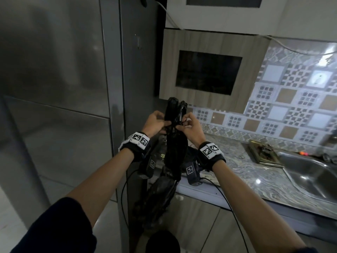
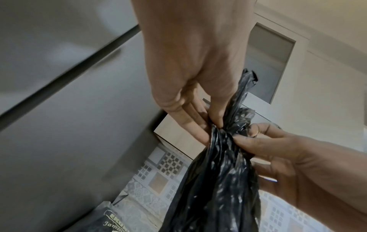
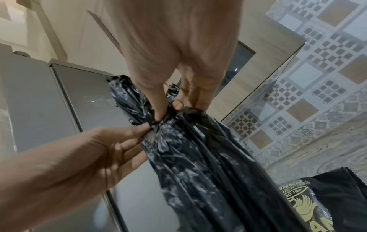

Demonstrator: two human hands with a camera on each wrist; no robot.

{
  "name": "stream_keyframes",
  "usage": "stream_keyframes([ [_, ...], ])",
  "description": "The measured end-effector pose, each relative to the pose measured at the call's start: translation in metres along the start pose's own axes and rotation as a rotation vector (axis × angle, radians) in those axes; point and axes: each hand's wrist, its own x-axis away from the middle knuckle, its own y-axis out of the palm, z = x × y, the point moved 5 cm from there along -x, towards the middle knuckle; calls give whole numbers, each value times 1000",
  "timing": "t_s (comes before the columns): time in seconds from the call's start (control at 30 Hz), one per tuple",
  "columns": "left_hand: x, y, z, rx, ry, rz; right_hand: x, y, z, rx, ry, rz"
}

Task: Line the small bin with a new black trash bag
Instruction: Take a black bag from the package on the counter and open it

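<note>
Step in hand, as I read it: getting the new black trash bag (image 1: pixel 175 143) open. It's off the pack but not spread yet, bunched into a long crumpled strip, w/ both hands working at one spot near its upper end. The small bin isn't identifiable in any view, so lining hasn't begun.

Left hand (image 1: pixel 155 123): thumb and fingertips (image 2: pixel 200 125) pressed together on the gathered plastic, pinching it from the left. The other fingers lie fairly straight alongside, not wrapped round the bag.

Right hand (image 1: pixel 191 128): thumb and forefinger pinch the same gather from the right side, just across from the left fingertips, nearly touching them. The remaining fingers are loosely curled behind and hold nothing else that I can see.

Bag position: hangs betw. the two hands, two short twisted ends sticking up above the pinch, the long body drooping below the wrists toward the floor, in front of the tabletop (image 1: pixel 237 161) edge. Whether the pinch is on the mouth or the sealed end, can't tell.

Below the hands, on the tabletop, lies a printed pack of bags (image 3: pixel 301 202), partly hidden.

Next move prob. calls for finding the two layers of film at the pinch, rubbing them apart, then pulling the hands away from each other to open the mouth. Thin film, clings to itself, so small careful finger work rather than a hard tug.
</note>
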Motion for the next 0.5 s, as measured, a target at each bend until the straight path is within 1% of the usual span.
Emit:
stream_keyframes([
  [0.07, 1, 0, 1, -19, 47, 6, 2, -2, -2, 26, -34, 13],
  [0.13, 2, 3, 0, -50, 84, -34, 3, -2, -3, 75, -62, 18],
  [0.2, 2, 6, -3, -95, 106, -78, 3, -1, -1, 83, -49, 27],
  [0.27, 2, 8, -7, -106, 96, -121, 3, -1, 3, 74, -25, 34],
  [0.37, 3, 11, -17, -136, 43, -178, 2, 1, 8, 73, -12, 28],
  [0.43, 3, 10, -24, -158, 20, -142, 0, 2, 17, 74, 1, 15],
  [0.5, 4, 5, -29, -148, 35, -52, -2, -1, 30, 74, 35, 41],
])
